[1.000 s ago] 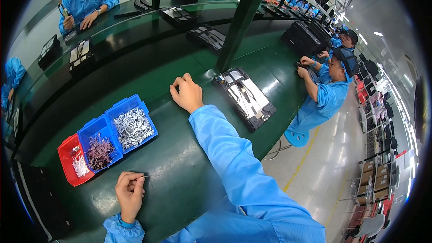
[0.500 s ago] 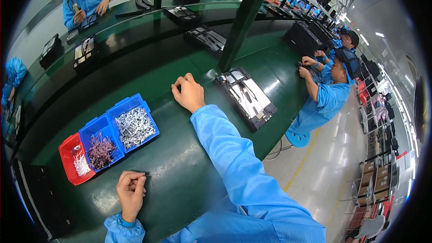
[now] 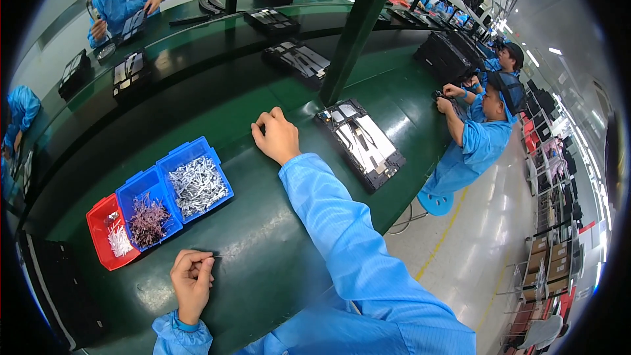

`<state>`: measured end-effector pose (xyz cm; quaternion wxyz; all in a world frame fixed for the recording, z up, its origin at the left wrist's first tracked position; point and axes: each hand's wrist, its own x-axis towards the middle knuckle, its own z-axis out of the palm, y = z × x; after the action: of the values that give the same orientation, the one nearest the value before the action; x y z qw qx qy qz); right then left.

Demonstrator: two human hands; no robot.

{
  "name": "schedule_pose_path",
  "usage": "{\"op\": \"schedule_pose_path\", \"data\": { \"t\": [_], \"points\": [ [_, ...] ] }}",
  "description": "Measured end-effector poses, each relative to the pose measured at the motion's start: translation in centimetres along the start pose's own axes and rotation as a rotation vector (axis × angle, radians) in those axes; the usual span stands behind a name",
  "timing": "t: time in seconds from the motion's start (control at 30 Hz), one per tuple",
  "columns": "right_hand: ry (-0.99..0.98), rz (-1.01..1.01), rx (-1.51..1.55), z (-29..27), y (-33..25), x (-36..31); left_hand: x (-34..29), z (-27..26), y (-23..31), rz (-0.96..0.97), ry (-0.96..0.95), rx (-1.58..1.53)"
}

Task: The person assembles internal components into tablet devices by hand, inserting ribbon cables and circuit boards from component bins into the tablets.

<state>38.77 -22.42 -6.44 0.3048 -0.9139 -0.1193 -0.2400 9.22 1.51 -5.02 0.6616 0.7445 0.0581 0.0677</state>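
My left hand is closed in a pinch above the green bench near its front edge. A thin, dark, needle-like piece pokes out to the right from its fingertips; the rest is hidden in the fingers. My right hand rests on the bench farther off, its fingers loosely curled, with nothing visible in them. To the right of that hand lies an opened flat electronic device, a black frame with silvery and white parts inside. Between my hands and to their left stand two blue bins and a red bin.
The blue bins hold silvery small parts and dark reddish wiry parts; the red one holds white slivers. A green post rises behind the device. More opened devices lie on the dark strip beyond. Co-workers in blue sit right and opposite.
Both my hands stay in place. The opened devices on the far strip have shifted slightly. The co-worker across at the left has lifted and tilted a device.
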Motion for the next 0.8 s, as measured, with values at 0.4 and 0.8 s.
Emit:
{"op": "schedule_pose_path", "data": {
  "t": [0.4, 0.8],
  "points": [
    [0.342, 0.326, 0.254, 1.3, 7.1, 3.9, 0.4, 0.5, 0.4, 0.019, -0.001, 0.002],
    [0.37, 0.583, 0.898, 5.1, 6.6, 9.6, 0.7, 0.4, -0.3, 0.086, 0.012, 0.077]
  ]
}}
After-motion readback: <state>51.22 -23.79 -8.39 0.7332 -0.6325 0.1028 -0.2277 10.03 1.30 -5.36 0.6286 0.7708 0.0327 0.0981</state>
